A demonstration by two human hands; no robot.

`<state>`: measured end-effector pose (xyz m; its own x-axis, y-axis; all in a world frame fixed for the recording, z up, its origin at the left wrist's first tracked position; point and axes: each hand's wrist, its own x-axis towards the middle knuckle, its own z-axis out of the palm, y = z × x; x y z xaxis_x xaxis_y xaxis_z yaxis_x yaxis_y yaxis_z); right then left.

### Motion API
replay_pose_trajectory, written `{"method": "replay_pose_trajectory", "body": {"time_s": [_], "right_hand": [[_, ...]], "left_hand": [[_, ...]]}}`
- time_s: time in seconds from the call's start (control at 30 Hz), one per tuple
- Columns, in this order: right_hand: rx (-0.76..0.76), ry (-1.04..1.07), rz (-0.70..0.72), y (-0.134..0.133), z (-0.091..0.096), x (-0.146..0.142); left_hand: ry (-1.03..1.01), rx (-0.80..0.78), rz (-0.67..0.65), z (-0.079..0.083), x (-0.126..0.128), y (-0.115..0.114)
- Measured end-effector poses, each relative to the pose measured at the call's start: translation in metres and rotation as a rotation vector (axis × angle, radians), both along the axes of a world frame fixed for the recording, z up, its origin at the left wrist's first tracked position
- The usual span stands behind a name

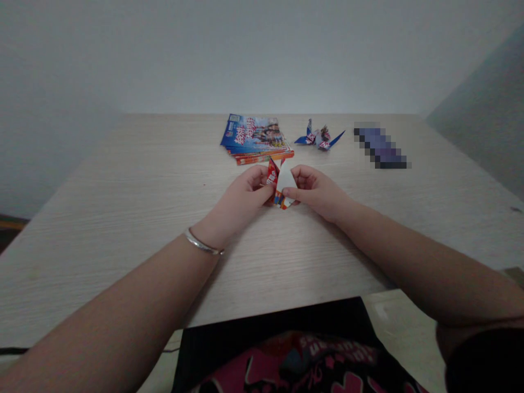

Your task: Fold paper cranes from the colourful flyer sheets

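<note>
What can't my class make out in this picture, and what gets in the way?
All in the head view:
1. Folded paper: its far side, turned away from the camera.
2. Left hand and right hand: some fingertips, hidden by the folded paper.
3. Leaflet stack: most of the lower sheets, covered by the top one.
4. Dark object: its details, masked by pixelation.
5. Patterned clothing: cut off by the bottom edge.
</note>
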<state>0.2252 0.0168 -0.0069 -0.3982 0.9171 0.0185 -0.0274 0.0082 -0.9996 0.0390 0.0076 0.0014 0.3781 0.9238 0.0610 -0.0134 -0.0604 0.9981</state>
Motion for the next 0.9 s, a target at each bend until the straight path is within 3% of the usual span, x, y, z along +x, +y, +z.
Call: {"method": "replay_pose_trajectory", "body": {"time_s": [0.27,0.47,0.67,0.9], "right_hand": [[0.023,0.047,-0.020,-0.006,0.006,-0.002],[0.043,0.045,-0.029,-0.005,0.007,-0.001],[0.058,0.055,-0.011,-0.005,0.006,-0.002],[0.061,0.113,-0.075,-0.009,0.011,-0.004]], "left_hand": [[0.179,0.075,0.069,0.007,-0.004,-0.003],[-0.058,0.017,0.096,0.006,0.000,-0.003],[-0.003,0.049,0.113,0.009,0.000,-0.006],[-0.076,0.050,0.132,0.013,0.002,-0.009]]}}
